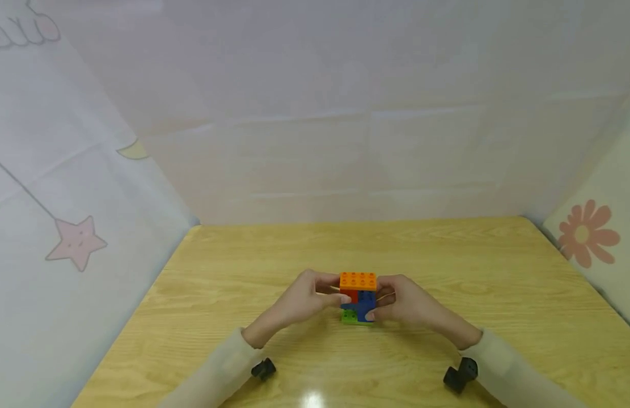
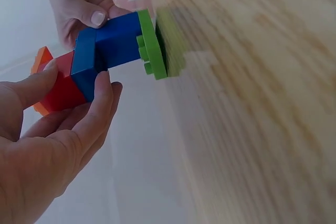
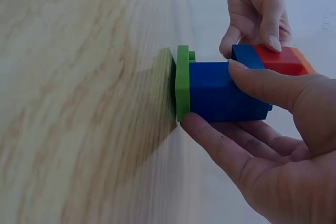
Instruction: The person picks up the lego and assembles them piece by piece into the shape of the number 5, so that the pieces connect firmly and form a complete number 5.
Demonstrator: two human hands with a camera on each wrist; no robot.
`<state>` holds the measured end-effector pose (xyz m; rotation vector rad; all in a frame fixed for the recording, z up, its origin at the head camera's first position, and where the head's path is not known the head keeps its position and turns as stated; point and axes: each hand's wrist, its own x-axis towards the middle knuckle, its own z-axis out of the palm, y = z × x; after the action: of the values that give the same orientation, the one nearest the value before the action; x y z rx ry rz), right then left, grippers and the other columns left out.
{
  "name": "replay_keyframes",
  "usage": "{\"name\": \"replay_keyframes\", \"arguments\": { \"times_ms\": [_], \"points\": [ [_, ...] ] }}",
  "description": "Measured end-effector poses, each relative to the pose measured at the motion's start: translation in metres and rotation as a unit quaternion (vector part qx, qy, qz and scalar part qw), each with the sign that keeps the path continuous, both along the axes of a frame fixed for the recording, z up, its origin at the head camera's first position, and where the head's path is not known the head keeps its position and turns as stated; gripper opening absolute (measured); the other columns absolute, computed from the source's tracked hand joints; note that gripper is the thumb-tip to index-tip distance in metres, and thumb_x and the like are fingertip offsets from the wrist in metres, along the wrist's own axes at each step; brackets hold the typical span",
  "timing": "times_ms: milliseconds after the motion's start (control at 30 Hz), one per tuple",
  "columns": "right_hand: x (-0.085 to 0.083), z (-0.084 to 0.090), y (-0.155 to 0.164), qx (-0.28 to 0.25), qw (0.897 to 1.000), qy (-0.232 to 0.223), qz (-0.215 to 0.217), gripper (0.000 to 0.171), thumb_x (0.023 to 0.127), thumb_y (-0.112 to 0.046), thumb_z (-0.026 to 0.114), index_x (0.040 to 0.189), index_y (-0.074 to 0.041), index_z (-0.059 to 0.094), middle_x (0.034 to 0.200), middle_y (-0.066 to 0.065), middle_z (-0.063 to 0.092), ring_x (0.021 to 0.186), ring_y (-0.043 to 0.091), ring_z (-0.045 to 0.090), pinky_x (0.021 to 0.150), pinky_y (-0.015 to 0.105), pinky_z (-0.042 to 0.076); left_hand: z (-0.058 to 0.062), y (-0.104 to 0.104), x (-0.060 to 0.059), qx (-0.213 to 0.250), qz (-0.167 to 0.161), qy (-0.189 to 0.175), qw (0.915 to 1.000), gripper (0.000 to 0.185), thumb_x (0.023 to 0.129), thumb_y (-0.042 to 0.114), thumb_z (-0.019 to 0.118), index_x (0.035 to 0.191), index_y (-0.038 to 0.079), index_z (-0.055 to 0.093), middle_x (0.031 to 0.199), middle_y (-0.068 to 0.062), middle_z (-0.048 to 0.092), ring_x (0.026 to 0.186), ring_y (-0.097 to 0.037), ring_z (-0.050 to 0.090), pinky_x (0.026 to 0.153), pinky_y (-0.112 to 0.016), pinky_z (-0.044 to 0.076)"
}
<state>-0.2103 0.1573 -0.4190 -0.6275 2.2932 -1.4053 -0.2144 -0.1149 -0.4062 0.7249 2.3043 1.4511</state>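
— How is the grip?
— Left hand (image 1: 307, 297) and right hand (image 1: 404, 301) pinch the brick stack (image 1: 358, 298) from either side, mid-surface (image 1: 447, 266), its green plate (image 3: 182, 82) lowest.
— Advice?
— I'd squeeze evenly, keep the orange brick (image 1: 358, 280) level, and press straight down.

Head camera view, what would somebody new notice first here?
The brightest thing is a small stack of toy bricks in the middle of the wooden table: an orange plate on top, red and blue bricks beneath, a green plate at the bottom. The left hand and right hand grip it from either side. Pale printed sheets wall the table, with a pink star at left.
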Motion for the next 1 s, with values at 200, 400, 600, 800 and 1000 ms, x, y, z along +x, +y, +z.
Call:
{"name": "replay_keyframes", "arguments": {
  "times_ms": [200, 400, 600, 800, 1000],
  "points": [
    [0.0, 0.003, -0.002, 0.001, 1.0, -0.004, 0.002, 0.033, 0.09, -0.02, 0.085, 0.114, -0.005, 0.069, 0.107, 0.008, 0.077, 0.099, 0.02, 0.075, 0.088, 0.03, 0.064, 0.001, -0.002, -0.004, 0.011, -0.01, -0.012, 0.9998, 0.035, 0.101, 0.03, 0.073, 0.136, 0.023, 0.071, 0.129, -0.003, 0.077, 0.107, -0.017, 0.077, 0.093, -0.039, 0.064],
    [0.0, 0.004, -0.003, -0.008, 1.0, -0.02, -0.008, 0.033, 0.093, -0.026, 0.082, 0.116, -0.004, 0.07, 0.106, 0.009, 0.077, 0.095, 0.019, 0.073, 0.083, 0.029, 0.062, 0.003, -0.006, -0.008, 0.03, 0.004, -0.025, 0.9992, 0.037, 0.101, 0.03, 0.073, 0.136, 0.016, 0.072, 0.124, -0.007, 0.078, 0.105, -0.018, 0.078, 0.095, -0.046, 0.063],
    [-0.002, 0.005, -0.004, -0.024, 0.999, -0.039, -0.02, 0.041, 0.096, -0.029, 0.079, 0.125, -0.002, 0.069, 0.112, 0.012, 0.075, 0.099, 0.021, 0.072, 0.085, 0.034, 0.061, 0.005, -0.007, -0.014, 0.069, 0.029, -0.065, 0.9951, 0.044, 0.1, 0.027, 0.074, 0.14, 0.01, 0.068, 0.129, -0.011, 0.076, 0.108, -0.024, 0.079, 0.094, -0.04, 0.064],
    [-0.005, 0.006, -0.005, -0.045, 0.997, -0.051, -0.049, 0.053, 0.096, -0.033, 0.079, 0.134, 0.002, 0.064, 0.121, 0.015, 0.074, 0.103, 0.022, 0.073, 0.091, 0.035, 0.063, 0.009, -0.006, -0.024, 0.085, 0.042, -0.071, 0.993, 0.049, 0.101, 0.025, 0.073, 0.145, 0.005, 0.063, 0.135, -0.014, 0.073, 0.112, -0.026, 0.077, 0.093, -0.041, 0.064],
    [-0.011, 0.006, -0.005, -0.093, 0.99, -0.09, -0.052, 0.056, 0.097, -0.026, 0.078, 0.139, 0.007, 0.058, 0.124, 0.021, 0.071, 0.105, 0.025, 0.076, 0.094, 0.041, 0.064, 0.012, -0.007, -0.031, 0.094, 0.054, -0.091, 0.9899, 0.054, 0.102, 0.025, 0.072, 0.149, 0.001, 0.058, 0.139, -0.018, 0.07, 0.115, -0.028, 0.076, 0.1, -0.051, 0.06]
  ]
}}
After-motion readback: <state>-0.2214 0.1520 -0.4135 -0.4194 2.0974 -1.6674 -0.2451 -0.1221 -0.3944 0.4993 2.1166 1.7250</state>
